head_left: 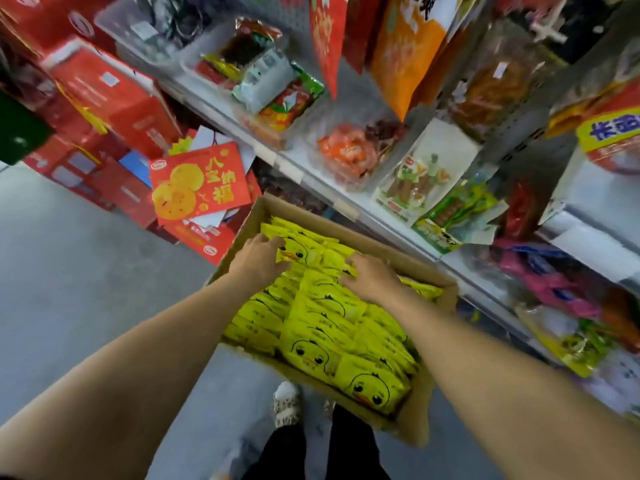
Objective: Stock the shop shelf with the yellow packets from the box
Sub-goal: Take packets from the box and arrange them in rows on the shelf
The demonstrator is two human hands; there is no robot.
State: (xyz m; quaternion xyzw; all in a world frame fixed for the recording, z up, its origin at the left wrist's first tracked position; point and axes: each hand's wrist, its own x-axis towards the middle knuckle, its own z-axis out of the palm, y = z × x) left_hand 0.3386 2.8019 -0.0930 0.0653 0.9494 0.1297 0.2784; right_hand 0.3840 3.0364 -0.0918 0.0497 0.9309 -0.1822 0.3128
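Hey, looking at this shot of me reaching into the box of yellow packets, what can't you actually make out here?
All from the head view:
- Whether the left hand or right hand grips any of the yellow packets: fingertips hidden among them.
- How deep the box is filled: the top layer covers the rest.
- The lower shelf: blurred and partly behind the box.
- Print on the packets: too small.

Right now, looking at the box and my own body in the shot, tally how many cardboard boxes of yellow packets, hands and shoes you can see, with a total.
Cardboard box of yellow duck-face packets: 1
Hands in the box, left hand and right hand: 2
White patterned shoe: 1
Total: 4
The packets themselves overlap too much to count.
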